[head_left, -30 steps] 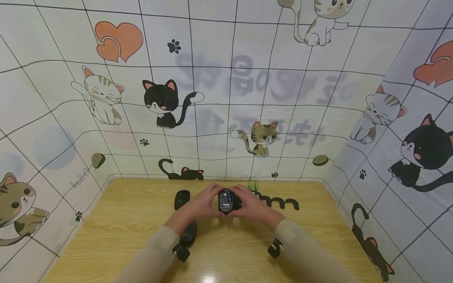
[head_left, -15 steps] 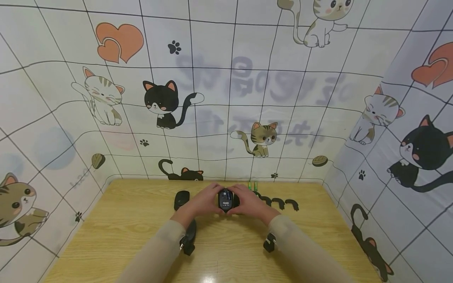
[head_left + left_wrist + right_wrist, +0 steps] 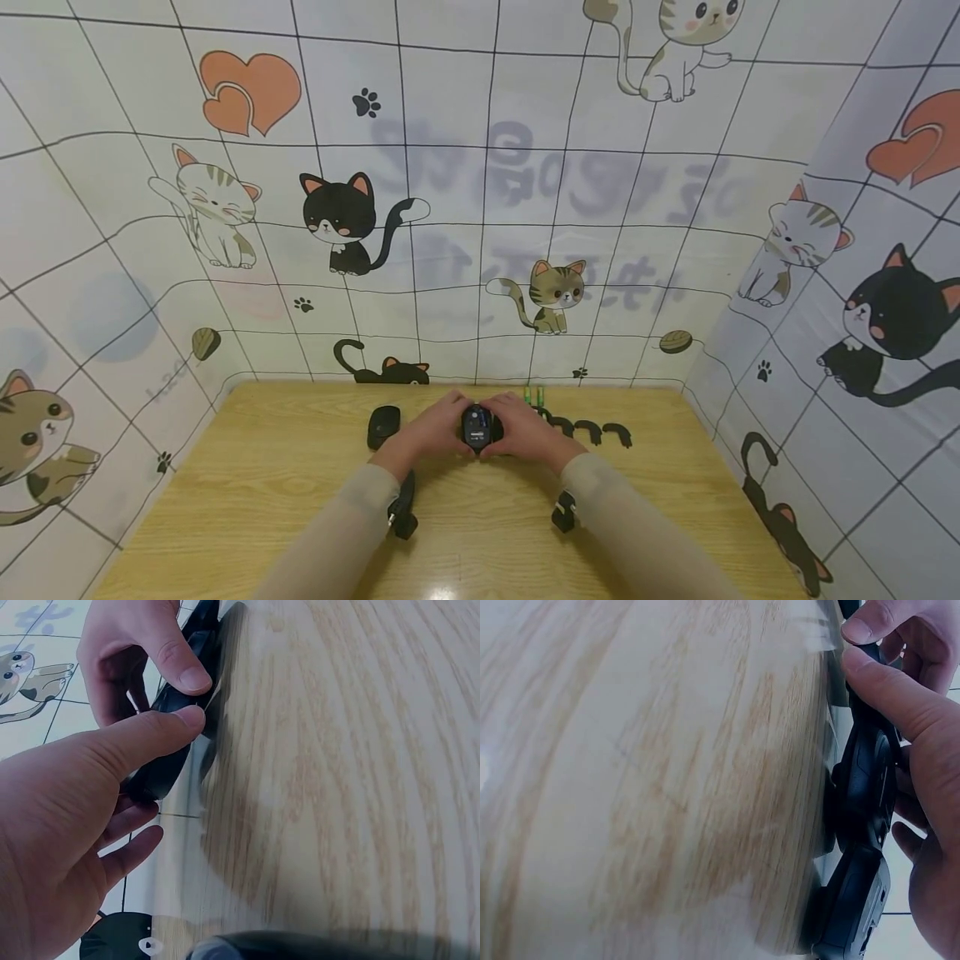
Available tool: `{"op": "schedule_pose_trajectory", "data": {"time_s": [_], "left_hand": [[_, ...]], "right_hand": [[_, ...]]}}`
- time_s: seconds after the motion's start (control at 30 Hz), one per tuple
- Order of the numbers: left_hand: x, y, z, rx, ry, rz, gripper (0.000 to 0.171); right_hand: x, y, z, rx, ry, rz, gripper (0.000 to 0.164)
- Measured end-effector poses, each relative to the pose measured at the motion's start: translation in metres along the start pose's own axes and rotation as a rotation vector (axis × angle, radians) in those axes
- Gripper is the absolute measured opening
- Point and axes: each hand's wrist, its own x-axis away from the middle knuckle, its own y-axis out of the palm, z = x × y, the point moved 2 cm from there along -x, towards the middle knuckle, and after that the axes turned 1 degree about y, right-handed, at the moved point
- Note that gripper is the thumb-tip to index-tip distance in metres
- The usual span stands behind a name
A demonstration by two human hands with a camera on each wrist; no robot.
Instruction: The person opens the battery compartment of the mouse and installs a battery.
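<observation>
A black computer mouse (image 3: 477,427) lies underside up between both hands, its label and a hollow compartment facing upward. My left hand (image 3: 435,427) holds its left side, the thumb on the near end and the fingers toward the far end. My right hand (image 3: 522,429) holds the right side likewise, with both thumbtips close together at the near end. In the left wrist view, the thumbs press the dark edge of the mouse (image 3: 161,761). Black mouse-like bodies (image 3: 866,784) stand close beside my right hand in the right wrist view.
Another black mouse (image 3: 384,427) lies left of my left hand; a further one (image 3: 407,483) is partly hidden by the left wrist. Several black curved pieces (image 3: 588,431) sit to the right, with two green batteries (image 3: 528,395) behind them. A cat-print curtain surrounds the wooden table (image 3: 465,533).
Both wrists have shifted slightly inward and forward. The hands keep their hold on the mouse, whose upturned underside looks darker now. The other things stay where they were.
</observation>
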Motion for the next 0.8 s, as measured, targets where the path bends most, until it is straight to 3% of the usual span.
{"op": "schedule_pose_trajectory", "data": {"time_s": [0.37, 0.8], "left_hand": [[-0.003, 0.006, 0.001, -0.007, -0.021, -0.016, 0.081], [-0.005, 0.012, -0.004, -0.007, -0.043, -0.018, 0.089]], "right_hand": [[-0.001, 0.002, -0.002, 0.057, -0.004, -0.008, 0.092], [0.003, 0.000, -0.004, 0.029, 0.007, 0.010, 0.092]]}}
